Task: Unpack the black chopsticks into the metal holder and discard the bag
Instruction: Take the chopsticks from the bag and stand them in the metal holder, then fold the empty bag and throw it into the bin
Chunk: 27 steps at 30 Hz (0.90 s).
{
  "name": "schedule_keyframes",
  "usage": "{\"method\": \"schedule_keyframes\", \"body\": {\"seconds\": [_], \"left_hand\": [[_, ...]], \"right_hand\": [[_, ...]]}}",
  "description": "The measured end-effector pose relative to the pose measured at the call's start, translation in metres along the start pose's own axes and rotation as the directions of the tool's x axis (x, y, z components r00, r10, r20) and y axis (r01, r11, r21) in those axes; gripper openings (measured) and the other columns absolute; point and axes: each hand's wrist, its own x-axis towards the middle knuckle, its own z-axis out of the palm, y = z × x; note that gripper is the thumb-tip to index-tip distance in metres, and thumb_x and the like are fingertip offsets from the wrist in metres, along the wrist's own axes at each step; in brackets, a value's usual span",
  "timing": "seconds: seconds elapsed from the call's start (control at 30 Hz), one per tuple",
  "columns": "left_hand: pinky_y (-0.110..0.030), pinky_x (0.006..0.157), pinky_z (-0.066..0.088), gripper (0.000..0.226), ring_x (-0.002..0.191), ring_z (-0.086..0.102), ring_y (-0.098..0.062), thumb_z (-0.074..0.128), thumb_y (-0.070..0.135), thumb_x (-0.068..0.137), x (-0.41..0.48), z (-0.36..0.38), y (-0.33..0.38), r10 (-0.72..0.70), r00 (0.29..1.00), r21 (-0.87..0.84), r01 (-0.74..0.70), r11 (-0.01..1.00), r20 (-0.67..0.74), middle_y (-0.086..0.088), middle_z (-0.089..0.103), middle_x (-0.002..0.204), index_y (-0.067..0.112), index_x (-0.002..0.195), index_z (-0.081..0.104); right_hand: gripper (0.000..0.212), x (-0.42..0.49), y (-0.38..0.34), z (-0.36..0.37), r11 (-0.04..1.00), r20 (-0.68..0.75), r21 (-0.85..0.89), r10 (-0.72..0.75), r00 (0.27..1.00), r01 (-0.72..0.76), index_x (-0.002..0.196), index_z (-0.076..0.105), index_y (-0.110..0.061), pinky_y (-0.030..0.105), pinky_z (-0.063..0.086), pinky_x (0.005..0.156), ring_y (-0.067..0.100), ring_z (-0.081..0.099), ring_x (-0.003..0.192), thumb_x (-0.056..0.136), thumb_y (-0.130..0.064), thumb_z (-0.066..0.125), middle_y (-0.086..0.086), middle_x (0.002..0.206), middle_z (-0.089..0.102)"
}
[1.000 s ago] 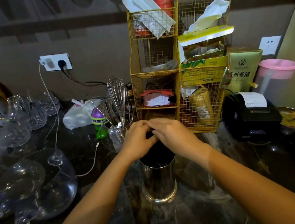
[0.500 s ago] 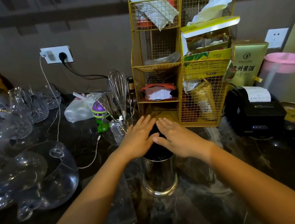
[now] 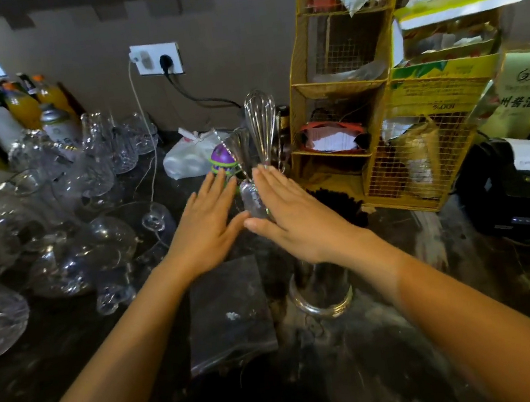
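Head view: glassware [image 3: 64, 208] crowds the left of the dark worktop [image 3: 414, 350]. Left hand [image 3: 204, 224] hovers flat, grip apart, empty. Clear bag [image 3: 228, 311] lies flat near it on the worktop. Right hand [image 3: 293, 217] is likewise flat, grip apart, above the metal holder [image 3: 320, 290]. Black chopsticks [image 3: 338, 202] show just right of that hand. Yellow wire rack [image 3: 378, 99] stands far right.
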Motion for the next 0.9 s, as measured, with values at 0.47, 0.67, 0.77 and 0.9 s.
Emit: {"method": "schedule_keyframes", "body": {"seconds": [0.47, 0.67, 0.77, 0.9], "left_hand": [[-0.040, 0.115, -0.004, 0.074, 0.131, -0.022, -0.016, 0.041, 0.005, 0.083, -0.133, 0.070, -0.094, -0.176, 0.869, 0.126, 0.132, 0.983, 0.462, -0.005, -0.008, 0.153, 0.022, 0.138, -0.006], [-0.042, 0.114, -0.005, 0.072, 0.136, -0.019, -0.018, 0.042, 0.020, 0.089, -0.148, 0.083, -0.113, -0.263, 0.792, 0.193, 0.185, 0.964, 0.551, -0.004, -0.011, 0.153, 0.027, 0.132, -0.015], [-0.043, 0.114, -0.004, 0.066, 0.138, -0.016, -0.020, 0.039, 0.032, 0.091, -0.146, 0.091, -0.114, -0.264, 0.779, 0.161, 0.209, 0.965, 0.569, -0.004, -0.011, 0.153, 0.033, 0.129, -0.016], [-0.044, 0.115, 0.001, 0.055, 0.140, -0.007, -0.022, 0.040, 0.031, 0.091, -0.141, 0.094, -0.111, -0.221, 0.822, 0.055, 0.226, 0.972, 0.525, -0.007, -0.002, 0.154, 0.031, 0.136, 0.010]], "right_hand": [[0.075, -0.023, 0.017, 0.123, 0.999, 0.527, -0.037, 0.015, 0.850, 0.006, 0.140, -0.014, -0.015, 0.029, -0.005, 0.113, 0.014, -0.016, 0.140, 0.091, -0.029, 0.040, 0.004, 0.155, -0.016], [0.076, -0.035, 0.035, 0.153, 0.996, 0.591, -0.084, 0.039, 0.806, 0.014, 0.141, -0.010, -0.017, 0.027, -0.006, 0.109, 0.015, -0.013, 0.141, 0.087, -0.014, 0.043, 0.002, 0.156, -0.012], [0.070, -0.035, 0.043, 0.160, 0.996, 0.590, -0.083, 0.059, 0.805, -0.012, 0.142, -0.008, -0.016, 0.031, -0.003, 0.113, 0.017, -0.011, 0.142, 0.091, -0.020, 0.040, 0.004, 0.156, -0.009], [0.057, -0.032, 0.047, 0.162, 0.999, 0.578, -0.018, 0.050, 0.814, -0.049, 0.143, 0.006, -0.017, 0.033, -0.001, 0.115, 0.019, -0.008, 0.142, 0.095, -0.029, 0.035, 0.005, 0.156, -0.002]]}}
